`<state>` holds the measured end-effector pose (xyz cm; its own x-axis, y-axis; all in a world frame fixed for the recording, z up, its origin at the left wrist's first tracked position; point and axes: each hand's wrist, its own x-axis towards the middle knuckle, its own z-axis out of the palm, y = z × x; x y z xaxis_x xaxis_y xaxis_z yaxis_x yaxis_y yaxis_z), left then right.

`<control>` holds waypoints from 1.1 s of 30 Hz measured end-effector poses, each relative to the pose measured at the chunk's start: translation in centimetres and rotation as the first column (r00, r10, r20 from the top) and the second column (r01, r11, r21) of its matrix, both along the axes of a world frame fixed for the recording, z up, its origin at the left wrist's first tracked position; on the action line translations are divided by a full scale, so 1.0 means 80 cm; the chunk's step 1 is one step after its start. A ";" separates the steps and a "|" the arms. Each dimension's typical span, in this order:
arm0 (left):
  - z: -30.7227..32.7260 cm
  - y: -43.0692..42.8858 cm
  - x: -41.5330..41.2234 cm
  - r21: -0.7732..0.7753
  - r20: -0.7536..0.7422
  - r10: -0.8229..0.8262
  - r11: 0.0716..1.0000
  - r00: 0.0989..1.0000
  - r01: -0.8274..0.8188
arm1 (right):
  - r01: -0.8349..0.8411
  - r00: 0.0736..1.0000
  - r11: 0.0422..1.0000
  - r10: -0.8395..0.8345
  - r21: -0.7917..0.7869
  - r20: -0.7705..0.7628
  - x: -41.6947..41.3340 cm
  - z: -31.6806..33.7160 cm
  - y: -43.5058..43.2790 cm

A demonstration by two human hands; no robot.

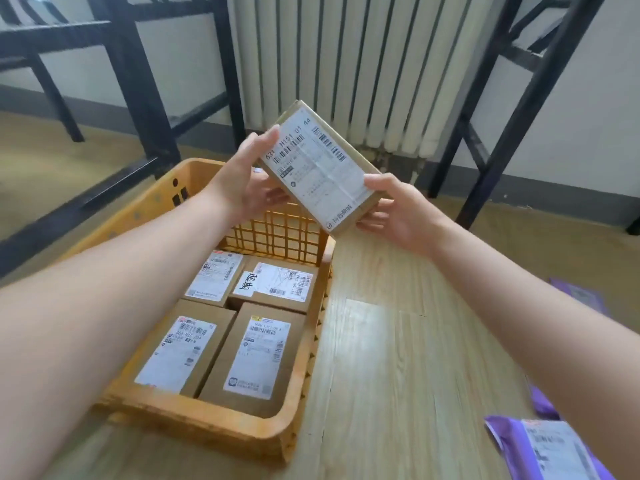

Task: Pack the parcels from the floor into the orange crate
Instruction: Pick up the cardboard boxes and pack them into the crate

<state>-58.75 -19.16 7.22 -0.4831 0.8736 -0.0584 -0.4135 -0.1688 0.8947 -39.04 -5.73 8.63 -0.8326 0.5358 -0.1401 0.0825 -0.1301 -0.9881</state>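
Two bare hands are seen holding one cardboard parcel (pixel 317 166) in the air above the far end of the orange crate (pixel 194 415). The parcel is a flat, rectangular brown box, tilted, w/ a white shipping label covering most of its upper face; barcodes and printed digits are visible on it. The left hand (pixel 239 181) is closed on the box's left long edge, thumb on the label side and fingers curled under. The right hand (pixel 398 211) is clamped on the near right corner, thumb on top, fingers beneath.

The crate is a molded plastic bin w/ rounded rim corners, a lattice far wall and slotted side walls. It sits on the floor (pixel 398 358), which is pale wood-grain plank. Four boxed parcels lie flat inside, packed edge to edge in a 2x2 block, labels up: near-left box (pixel 180 351), near-right box (pixel 258 358), far-left box (pixel 214 277), far-right box (pixel 277 282). A small handwritten white slip is stuck on the far-right one.

On the floor at right, well apart from the crate, soft purple poly mailers are seen: one w/ a white label at the bottom corner (pixel 550 452), another further back (pixel 581 296), prob. glossy film, though that edge is blurred. A white ribbed radiator (pixel 363 64) and black metal frame legs (pixel 138 98) stand behind.
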 end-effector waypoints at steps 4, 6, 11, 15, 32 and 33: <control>-0.040 -0.038 -0.052 0.029 0.174 0.155 0.986 0.972 -0.162 | 0.087 0.995 0.996 -0.088 0.009 0.050 -0.085 0.004 -0.026; -0.066 -0.045 -0.067 -0.035 0.183 0.244 0.970 0.952 -0.242 | 0.179 0.975 0.983 -0.174 -0.027 0.138 -0.129 -0.009 -0.035; -0.123 -0.039 -0.100 -0.172 0.140 0.275 0.953 0.951 -0.250 | 0.202 0.902 0.977 -0.210 0.062 0.377 -0.190 -0.067 -0.037; -0.174 -0.022 -0.110 -0.310 -0.095 0.337 0.884 0.937 -0.350 | 0.191 0.832 0.968 -0.249 0.165 0.496 -0.205 -0.099 -0.015; -0.244 -0.002 -0.113 -0.384 -0.475 0.437 0.678 0.764 -0.626 | -0.164 0.598 0.825 -0.352 0.540 0.720 -0.229 -0.141 0.010; -0.242 0.001 -0.111 -0.384 -0.483 0.435 0.675 0.760 -0.630 | -0.164 0.576 0.822 -0.369 0.546 0.729 -0.231 -0.141 0.012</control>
<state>-67.66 -19.04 -12.13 -0.9271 0.3447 -0.1476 -0.0651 0.2396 0.9687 -57.48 -4.77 -2.65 -0.4552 0.8087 -0.3727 0.8601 0.2910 -0.4190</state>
